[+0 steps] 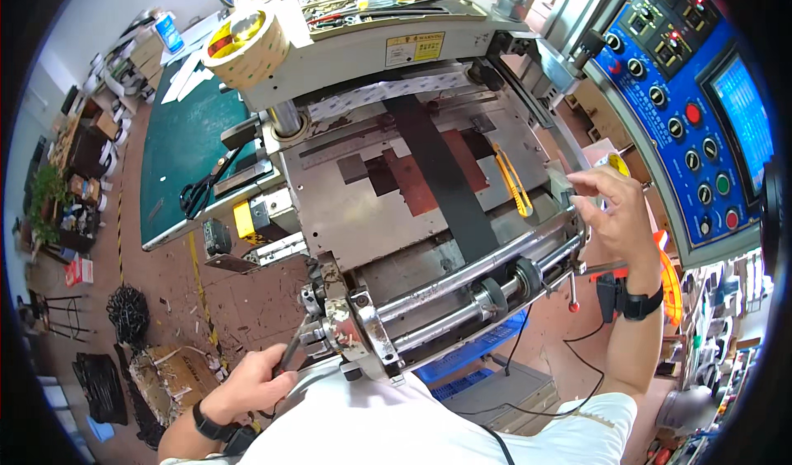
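Note:
At the front of a machine, my left hand [254, 380] is closed around a dark, narrow handle [290, 345] beside the left end bracket [351, 329] of the rollers. My right hand [617, 209] reaches to the right end of the front roller [462, 277]. Its thumb and fingers close on a small part there, mostly hidden by the fingertips. A black strip [437, 176] runs down the middle of the metal bed [330, 246] and passes under the front roller. Reddish-brown and dark patches [410, 186] lie beneath the strip. A yellow utility knife [513, 182] rests on the bed to its right.
A blue control panel [668, 94] with knobs and a screen stands at right. Tape rolls [247, 48] and a tool tray [388, 7] sit atop the machine. Black scissors [202, 188] lie on the green table [177, 143] at left. A black cable [590, 358] hangs at lower right.

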Demonstrator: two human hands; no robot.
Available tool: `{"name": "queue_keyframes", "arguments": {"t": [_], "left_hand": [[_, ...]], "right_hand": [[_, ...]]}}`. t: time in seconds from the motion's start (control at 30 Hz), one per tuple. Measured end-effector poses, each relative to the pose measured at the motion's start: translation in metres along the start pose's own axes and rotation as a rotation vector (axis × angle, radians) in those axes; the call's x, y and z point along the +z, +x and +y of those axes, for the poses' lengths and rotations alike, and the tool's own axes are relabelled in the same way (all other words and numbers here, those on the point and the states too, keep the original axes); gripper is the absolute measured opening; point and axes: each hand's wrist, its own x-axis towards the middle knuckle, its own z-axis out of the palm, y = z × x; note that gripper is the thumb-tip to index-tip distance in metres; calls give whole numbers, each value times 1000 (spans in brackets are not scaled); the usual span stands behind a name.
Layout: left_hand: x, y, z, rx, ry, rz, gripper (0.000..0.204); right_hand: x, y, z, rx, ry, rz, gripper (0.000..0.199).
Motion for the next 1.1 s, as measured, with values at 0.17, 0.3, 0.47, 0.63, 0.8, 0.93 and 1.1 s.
{"name": "queue_keyframes", "arguments": {"t": [0.17,0.3,0.47,0.63,0.8,0.93,1.1], "left_hand": [[18,-3,18,310,-182,443,42],[0,0,17,177,-205,300,49],[-38,1,62,-111,-358,142,49],[-69,17,81,-292,-415,42,47],[-81,22,88,-320,-405,-35,44],[-90,29,107,-73,122,-33,42],[-93,42,163,397,827,105,43]], "right_hand": [[11,52,-6,-91,-4,-240,37],[25,82,12,-219,-98,-400,45],[54,119,13,-326,-92,-504,48],[94,128,30,-441,-97,-538,46],[97,125,36,-416,-55,-595,49],[63,108,21,-349,-124,-511,51],[0,47,0,-233,-43,-303,49]]}}
